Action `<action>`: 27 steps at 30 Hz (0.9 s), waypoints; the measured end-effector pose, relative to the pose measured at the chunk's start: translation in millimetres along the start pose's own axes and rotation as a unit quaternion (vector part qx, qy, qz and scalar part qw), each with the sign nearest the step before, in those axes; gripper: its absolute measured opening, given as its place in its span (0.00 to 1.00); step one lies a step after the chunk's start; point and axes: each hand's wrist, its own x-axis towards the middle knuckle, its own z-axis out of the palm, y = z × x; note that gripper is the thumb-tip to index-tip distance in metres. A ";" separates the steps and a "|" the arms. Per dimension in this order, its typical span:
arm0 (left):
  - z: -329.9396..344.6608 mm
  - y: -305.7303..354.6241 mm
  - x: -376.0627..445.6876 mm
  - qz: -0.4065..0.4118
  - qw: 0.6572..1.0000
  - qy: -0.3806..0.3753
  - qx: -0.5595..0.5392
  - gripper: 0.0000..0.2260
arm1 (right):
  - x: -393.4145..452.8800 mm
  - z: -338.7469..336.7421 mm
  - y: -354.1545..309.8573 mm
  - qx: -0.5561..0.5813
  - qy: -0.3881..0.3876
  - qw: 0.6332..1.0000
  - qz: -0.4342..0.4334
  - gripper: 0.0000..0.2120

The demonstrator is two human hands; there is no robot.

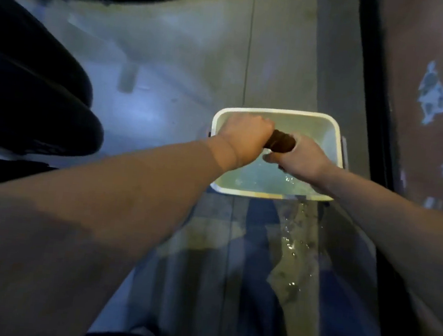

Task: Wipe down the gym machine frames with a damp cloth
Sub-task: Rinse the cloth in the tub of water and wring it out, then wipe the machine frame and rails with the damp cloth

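Both hands (243, 136) (298, 156) grip a twisted brown cloth (280, 144) over a squarish white bucket (338, 141).

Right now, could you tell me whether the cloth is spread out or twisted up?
Twisted up. The dark cloth is a tight roll gripped between the left hand and right hand over the water-filled white bucket.

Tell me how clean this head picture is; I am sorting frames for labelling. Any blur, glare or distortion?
Head view: dim and soft overall; the cloth between left hand and right hand shows only as a dark roll; small glints on wet floor below the tub; wide-angle bending at the edges.
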 end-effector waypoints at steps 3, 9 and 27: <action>-18.9 19.6 -12.8 -0.153 0.973 -0.046 -0.165 0.04 | -36.2 -15.8 -26.2 0.036 0.101 0.993 0.048 0.35; -62.0 71.6 -71.3 -0.331 0.789 -0.013 -0.517 0.22 | -106.6 -9.6 -46.4 0.353 0.029 0.920 0.166 0.14; -258.0 148.0 -283.7 -0.434 0.379 -0.071 -0.814 0.10 | -365.6 -48.5 -116.5 0.420 0.153 0.877 0.176 0.11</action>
